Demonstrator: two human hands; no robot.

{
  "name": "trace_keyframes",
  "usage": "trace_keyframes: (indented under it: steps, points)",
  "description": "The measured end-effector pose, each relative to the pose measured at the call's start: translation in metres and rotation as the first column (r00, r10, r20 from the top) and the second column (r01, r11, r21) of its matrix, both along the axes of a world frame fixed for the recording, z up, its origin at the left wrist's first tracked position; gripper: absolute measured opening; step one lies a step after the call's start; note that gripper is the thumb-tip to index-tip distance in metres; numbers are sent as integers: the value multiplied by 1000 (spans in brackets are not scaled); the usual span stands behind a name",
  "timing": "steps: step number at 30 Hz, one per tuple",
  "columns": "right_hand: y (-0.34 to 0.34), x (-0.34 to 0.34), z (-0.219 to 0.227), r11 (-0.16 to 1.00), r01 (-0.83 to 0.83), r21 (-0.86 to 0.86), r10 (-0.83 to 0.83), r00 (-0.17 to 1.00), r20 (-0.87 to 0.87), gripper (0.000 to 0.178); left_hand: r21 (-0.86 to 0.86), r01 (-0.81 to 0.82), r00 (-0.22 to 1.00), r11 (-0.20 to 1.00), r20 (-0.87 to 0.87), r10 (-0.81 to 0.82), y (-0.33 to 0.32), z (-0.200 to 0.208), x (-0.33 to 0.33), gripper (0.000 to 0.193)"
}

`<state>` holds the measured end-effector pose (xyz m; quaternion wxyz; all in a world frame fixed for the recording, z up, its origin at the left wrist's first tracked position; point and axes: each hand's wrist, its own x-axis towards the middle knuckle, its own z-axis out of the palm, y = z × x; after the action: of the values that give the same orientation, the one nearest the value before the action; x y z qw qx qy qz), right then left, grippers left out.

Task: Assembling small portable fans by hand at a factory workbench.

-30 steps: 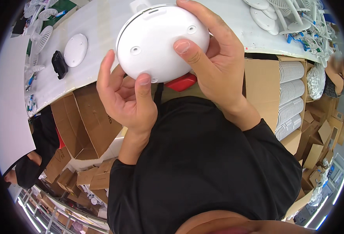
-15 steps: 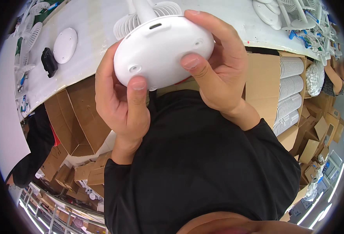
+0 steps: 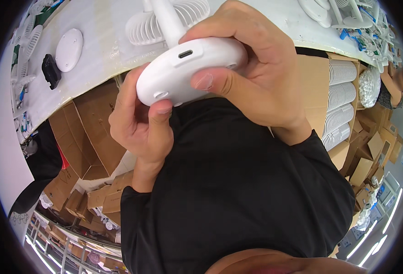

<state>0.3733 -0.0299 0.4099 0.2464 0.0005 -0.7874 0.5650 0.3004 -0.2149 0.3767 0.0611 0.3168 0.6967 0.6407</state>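
Observation:
Both hands grip a small white desk fan (image 3: 176,75) by its round base, which is tilted so its underside and a port on its rim face me. My left hand (image 3: 142,118) holds the base's left edge, thumb below near a round foot. My right hand (image 3: 261,68) wraps the right edge, its thumb pressed across the underside and its fingers over the top. From the base the fan's stem (image 3: 165,20) runs away from me to a slatted fan head (image 3: 146,28) over the white table. The fingertips behind the base are hidden.
On the white table (image 3: 101,50) lie a round white base plate (image 3: 69,50) and a black object (image 3: 51,71). More fan parts (image 3: 347,13) sit at the far right. An open carton (image 3: 89,137) stands at left; another holds stacked white grilles (image 3: 341,100). A person (image 3: 393,86) is at far right.
The fan base has tipped, bringing its port rim more toward me and showing less of the underside. My right hand has shifted left over the base, its thumb sliding across.

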Motion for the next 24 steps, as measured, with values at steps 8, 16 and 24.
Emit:
trace_keyframes:
  steps: [8,16,24]
  points:
    - [-3,-2,-36,986,-18,167,69,951,-302,38,514,-221,815,829,564,-133,55,4,-8,45]
    - [-8,-8,-40,899,-221,-377,214,975,-60,51,584,-56,986,810,159,-46,75,-17,-55,50]
    - [-22,-10,-29,553,-268,-789,467,884,28,61,429,279,937,859,-316,-146,61,10,-56,53]
